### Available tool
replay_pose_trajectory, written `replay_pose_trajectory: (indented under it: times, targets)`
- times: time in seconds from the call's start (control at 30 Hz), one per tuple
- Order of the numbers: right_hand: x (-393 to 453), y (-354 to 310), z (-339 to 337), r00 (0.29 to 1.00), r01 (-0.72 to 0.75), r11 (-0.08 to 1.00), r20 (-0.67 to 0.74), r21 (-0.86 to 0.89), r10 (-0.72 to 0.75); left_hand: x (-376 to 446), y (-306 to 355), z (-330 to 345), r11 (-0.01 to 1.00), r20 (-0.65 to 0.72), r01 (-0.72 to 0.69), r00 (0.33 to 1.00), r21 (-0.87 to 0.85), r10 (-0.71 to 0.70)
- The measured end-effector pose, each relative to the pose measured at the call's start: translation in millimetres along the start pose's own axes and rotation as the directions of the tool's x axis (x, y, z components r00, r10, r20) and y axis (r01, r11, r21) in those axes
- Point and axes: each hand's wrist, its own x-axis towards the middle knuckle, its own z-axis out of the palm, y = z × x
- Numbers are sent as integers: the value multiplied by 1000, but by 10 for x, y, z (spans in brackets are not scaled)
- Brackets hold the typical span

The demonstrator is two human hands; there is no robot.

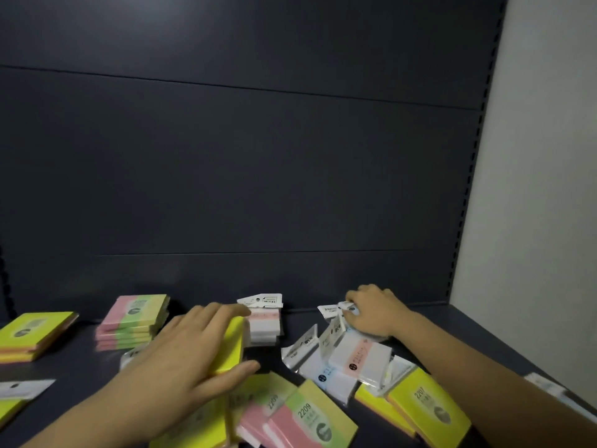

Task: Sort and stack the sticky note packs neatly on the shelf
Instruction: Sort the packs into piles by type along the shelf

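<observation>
Sticky note packs lie scattered over the dark shelf point(436, 321), most of them toward its front edge and only partly sorted. A yellow pack point(231, 345) stands on edge near the middle of the shelf, gripped by the left hand point(190, 350): the fingers lie close together along its top face and the thumb presses its near end. Just behind it, against the back edge, a small stack of white packs point(264, 321) with hang tabs is already built. Left of that sits a neat pink-and-green stack point(132, 321), and a yellow stack point(32, 333) rests near the left edge.

The right hand point(374, 310) reaches toward the back right part of the shelf, fingers curled and pinching the tab of a white pack point(342, 308) above a loose heap of white packs point(349, 357). In front, pink-green packs marked 2209 point(310, 415) and a yellow pack marked 2207 point(429, 402) overlap untidily.

These packs look light and fairly stiff as blocks, but the clear wrapping is likely slippery, so stacks may slide. The thin tabs would bend; taking each pack across its two long edges seems safer than by the tab.
</observation>
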Motion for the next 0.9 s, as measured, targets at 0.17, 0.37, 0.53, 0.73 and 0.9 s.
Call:
replay_pose_trajectory:
  times: [0.17, 0.37, 0.53, 0.73, 0.9]
  targets:
    - [72, 22, 188, 999, 23, 992, 43, 123, -29, 1, -117, 51, 997, 19, 70, 997, 28, -70]
    - [98, -18, 296, 994, 27, 997, 104, 74, -35, 94, -177, 63, 993, -31, 119, 992, 11, -118]
    - [112, -96, 294, 996, -6, 996, 87, 85, -1, 231, -111, 70, 992, -61, 123, 991, 42, -120]
    - [174, -172, 331, 998, -58, 994, 12, 93, 57, 321, -44, 110, 984, -19, 178, 984, 6, -178]
    - [195, -185, 342, 997, -73, 994, -15, 81, 75, 231, -88, 138, 972, -34, 235, 971, 0, -235]
